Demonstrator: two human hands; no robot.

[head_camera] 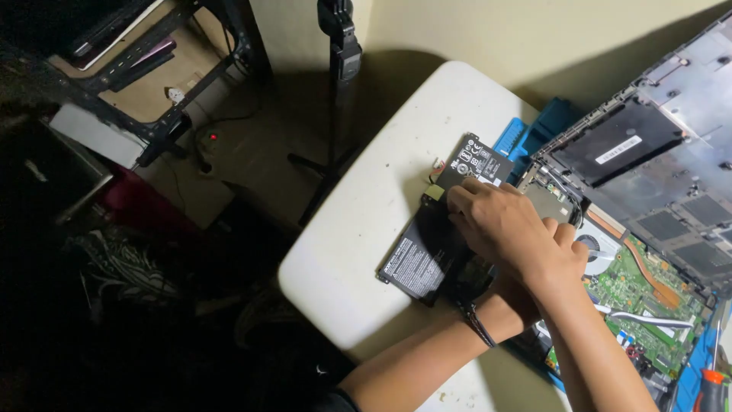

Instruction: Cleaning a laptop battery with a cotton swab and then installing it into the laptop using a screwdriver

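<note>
Dim room with a pale wall, and most of the left side is dark floor clutter. The white table [343,252] has rounded corners and a few scuffs, and it's lit from above.

One opened laptop [648,191] takes the right side. Its grey bottom cover is tipped up toward the wall, and the green board [648,294] and one round fan [591,246] are exposed under it. A blue mat [534,133] sticks out from beneath.

One black metal rack [152,69] holding cardboard stands top left, and one dark stand pole [339,84] rises just behind the table edge.

One flat black battery [427,255] with white labels lies on the table just left of the laptop, angled toward the wall.

Two hands are stacked right on it. The right hand [507,229] lies palm down with fingers curled onto the battery's upper end. The left hand [512,301], with a dark cord at the wrist, sits mostly under it, so I can't tell what its fingers are doing.

One screwdriver with a red and black handle [713,385] pokes in at the bottom right corner.
</note>
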